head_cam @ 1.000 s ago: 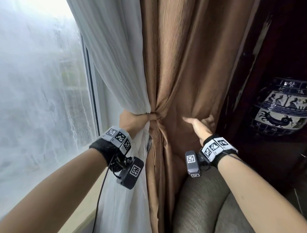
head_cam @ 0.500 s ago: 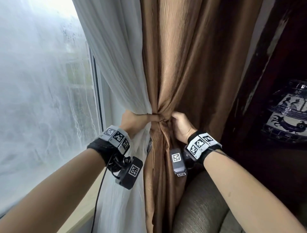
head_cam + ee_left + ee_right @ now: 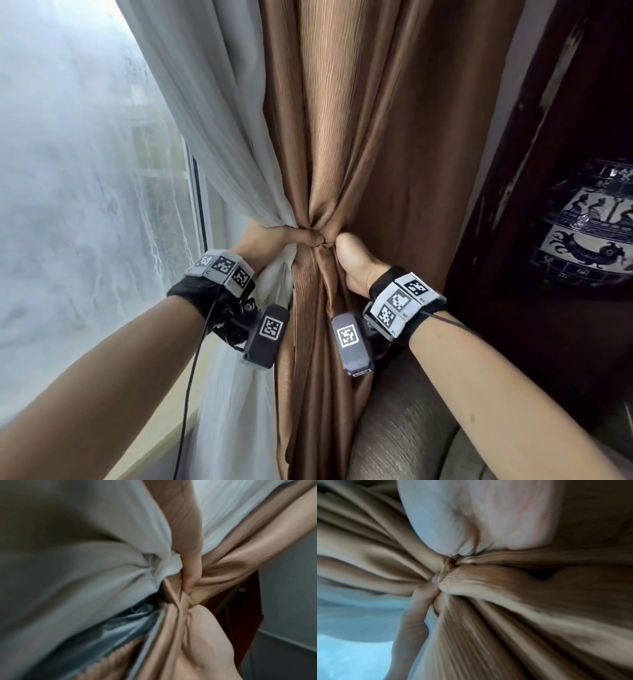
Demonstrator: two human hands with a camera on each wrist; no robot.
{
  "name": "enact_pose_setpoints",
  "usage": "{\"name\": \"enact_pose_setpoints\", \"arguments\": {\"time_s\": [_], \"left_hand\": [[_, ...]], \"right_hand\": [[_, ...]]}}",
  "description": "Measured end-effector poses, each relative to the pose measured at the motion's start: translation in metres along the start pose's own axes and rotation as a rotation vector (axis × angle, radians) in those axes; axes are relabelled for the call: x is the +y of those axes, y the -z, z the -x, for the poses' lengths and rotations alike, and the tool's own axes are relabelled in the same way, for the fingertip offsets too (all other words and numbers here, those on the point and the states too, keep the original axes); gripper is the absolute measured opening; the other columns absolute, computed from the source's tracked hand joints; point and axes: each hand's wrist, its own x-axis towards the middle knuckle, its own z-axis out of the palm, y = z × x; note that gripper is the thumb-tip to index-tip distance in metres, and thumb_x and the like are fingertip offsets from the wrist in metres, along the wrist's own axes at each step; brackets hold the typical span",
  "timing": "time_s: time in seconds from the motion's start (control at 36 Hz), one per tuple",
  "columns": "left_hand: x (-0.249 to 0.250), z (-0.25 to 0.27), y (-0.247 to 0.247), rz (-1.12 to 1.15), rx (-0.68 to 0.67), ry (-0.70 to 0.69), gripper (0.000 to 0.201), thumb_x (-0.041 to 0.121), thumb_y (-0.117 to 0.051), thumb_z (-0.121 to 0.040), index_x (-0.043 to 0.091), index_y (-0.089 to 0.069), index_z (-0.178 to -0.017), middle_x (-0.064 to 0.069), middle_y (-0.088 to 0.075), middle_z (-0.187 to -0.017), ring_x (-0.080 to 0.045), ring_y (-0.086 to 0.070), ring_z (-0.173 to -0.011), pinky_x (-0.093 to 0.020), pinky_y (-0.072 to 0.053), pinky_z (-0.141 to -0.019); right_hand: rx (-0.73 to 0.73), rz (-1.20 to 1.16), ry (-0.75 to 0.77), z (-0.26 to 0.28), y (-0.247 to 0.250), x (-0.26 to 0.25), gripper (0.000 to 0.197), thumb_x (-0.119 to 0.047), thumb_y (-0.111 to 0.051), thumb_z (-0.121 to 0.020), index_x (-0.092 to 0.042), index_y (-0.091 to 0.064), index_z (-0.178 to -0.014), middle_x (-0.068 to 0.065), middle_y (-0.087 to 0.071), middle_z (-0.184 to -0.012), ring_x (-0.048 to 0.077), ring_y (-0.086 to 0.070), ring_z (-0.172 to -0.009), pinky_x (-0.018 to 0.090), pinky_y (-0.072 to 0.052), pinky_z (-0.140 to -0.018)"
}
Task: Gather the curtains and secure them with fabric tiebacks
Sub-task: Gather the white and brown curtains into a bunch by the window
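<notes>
Beside the window [image 3: 85, 205], the brown curtain [image 3: 359, 120] and white curtain [image 3: 212, 102] are bunched together at mid-height. The left hand [image 3: 274, 240] grips the bunch from the window side; the right hand [image 3: 356, 263] clasps it opposite, thumbs nearly touching.

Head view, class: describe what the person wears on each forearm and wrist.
Both forearms are bare, no sleeves. Each wrist has a black band topped by white blocks with black square-code markers. A dark grey camera pod with its own marker hangs beneath each wrist. A thin black cable trails from the left.
</notes>
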Motion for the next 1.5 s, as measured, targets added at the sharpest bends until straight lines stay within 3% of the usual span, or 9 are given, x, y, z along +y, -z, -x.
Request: {"name": "enact_pose_setpoints", "arguments": {"time_s": [0.22,0.33,0.47,0.53,0.67,0.83,1.08,1.19,1.5], "left_hand": [[0.0,0.002,0.004,0.021,-0.009,0.012,0.076,0.015,-0.091,-0.039,0.002,-0.069,-0.11,-0.009,-0.076,-0.103,-0.027,-0.073,-0.095,-0.039,-0.058,-0.087],[0.004,0.008,0.001,-0.02,-0.047,0.044,0.075,0.019,-0.09,-0.04,0.006,-0.069,-0.11,-0.007,-0.076,-0.104,-0.025,-0.072,-0.098,-0.044,-0.055,-0.095],[0.003,0.01,-0.004,-0.037,-0.018,0.074,0.092,0.031,-0.092,-0.027,0.008,-0.068,-0.113,-0.007,-0.075,-0.106,-0.026,-0.071,-0.099,-0.045,-0.055,-0.095],[0.005,0.011,-0.005,-0.045,-0.016,0.083,0.095,0.032,-0.091,-0.025,0.009,-0.067,-0.114,-0.005,-0.074,-0.106,-0.024,-0.071,-0.099,-0.044,-0.055,-0.094],[0.005,0.01,-0.002,-0.045,-0.001,0.081,0.088,0.029,-0.091,-0.031,0.01,-0.068,-0.113,-0.005,-0.075,-0.105,-0.023,-0.072,-0.099,-0.042,-0.056,-0.092],[0.0,0.002,-0.001,-0.006,0.133,0.121,0.056,0.007,-0.092,-0.055,0.007,-0.069,-0.106,-0.007,-0.076,-0.096,-0.023,-0.074,-0.086,-0.032,-0.06,-0.075],[0.003,0.002,-0.007,0.028,0.197,0.101,0.032,0.003,-0.09,-0.062,0.002,-0.07,-0.087,-0.007,-0.071,-0.067,-0.015,-0.066,-0.047,-0.022,-0.054,-0.048],[0.002,0.006,-0.011,0.063,0.139,-0.014,0.027,0.0,-0.085,-0.07,0.005,-0.071,-0.092,0.001,-0.076,-0.075,-0.007,-0.073,-0.065,-0.02,-0.058,-0.062],[0.02,0.015,-0.008,-0.207,-0.07,0.002,0.058,0.024,-0.091,-0.065,0.015,-0.065,-0.116,0.007,-0.072,-0.106,-0.005,-0.067,-0.102,-0.022,-0.053,-0.093]], "right_hand": [[-0.009,0.156,0.054,0.006,0.02,-0.009,0.036,-0.024,-0.059,-0.091,-0.009,-0.063,-0.124,0.003,-0.067,-0.116,0.019,-0.062,-0.107,0.025,-0.049,-0.086],[-0.042,0.243,0.11,-0.001,0.045,-0.024,0.011,-0.009,-0.06,-0.09,-0.019,-0.064,-0.09,-0.004,-0.065,-0.092,0.009,-0.06,-0.086,0.019,-0.044,-0.081],[-0.123,0.255,0.031,-0.03,0.049,-0.026,0.055,-0.025,-0.078,-0.051,-0.006,-0.071,-0.102,0.012,-0.072,-0.096,0.03,-0.066,-0.095,0.041,-0.052,-0.093],[-0.255,0.209,-0.033,-0.027,0.039,-0.025,0.041,-0.025,-0.07,-0.066,-0.006,-0.069,-0.103,0.013,-0.072,-0.089,0.029,-0.066,-0.088,0.04,-0.055,-0.082],[-0.311,0.121,0.039,-0.02,0.022,-0.021,0.012,-0.003,-0.054,-0.089,-0.008,-0.064,-0.086,0.007,-0.067,-0.079,0.013,-0.066,-0.068,0.022,-0.057,-0.063],[0.054,0.21,0.327,-0.023,0.007,-0.011,0.034,-0.009,-0.059,-0.092,0.005,-0.059,-0.122,0.012,-0.061,-0.127,0.017,-0.056,-0.113,0.027,-0.048,-0.097],[-0.108,-0.238,0.169,0.013,0.016,-0.009,0.01,-0.013,-0.054,-0.064,-0.01,-0.059,-0.072,0.004,-0.061,-0.072,0.013,-0.055,-0.07,0.025,-0.043,-0.072],[-0.198,0.061,0.246,0.03,0.013,-0.004,0.045,-0.008,-0.071,-0.076,-0.008,-0.054,-0.117,-0.002,-0.064,-0.103,0.009,-0.061,-0.1,0.02,-0.047,-0.091],[-0.072,0.156,0.483,0.035,-0.007,-0.004,0.036,0.006,-0.081,-0.071,0.006,-0.071,-0.106,0.011,-0.07,-0.105,-0.002,-0.064,-0.077,0.004,-0.049,-0.069]]}}
